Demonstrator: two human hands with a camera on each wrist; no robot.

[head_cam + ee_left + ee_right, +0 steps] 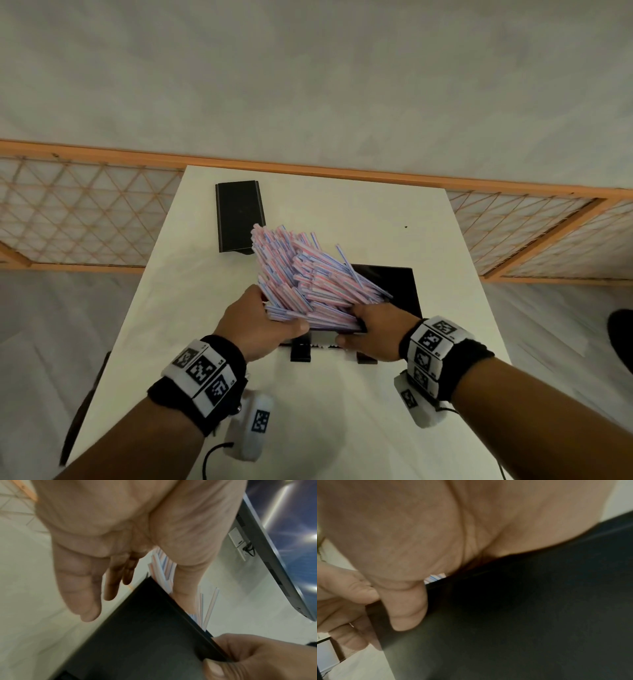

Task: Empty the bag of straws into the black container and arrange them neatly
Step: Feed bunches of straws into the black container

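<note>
A thick bundle of pink, blue and white striped straws (301,274) stands in the black container (394,284) and fans out towards the far left. My left hand (267,322) cups the bundle's left side with straight fingers, thumb lying under the near straw ends. The left wrist view shows straws (161,568) between that thumb and fingers, beside the container wall (145,635). My right hand (376,325) grips the container's near edge, thumb on the outer wall (522,615), with striped straw ends (435,577) showing above it. No bag is in view.
A flat black lid (239,216) lies at the far left of the white table (445,342). Two small black blocks (300,353) sit under the container's near edge. An orange lattice fence (85,212) runs behind the table. A dark object (620,335) lies right of the table.
</note>
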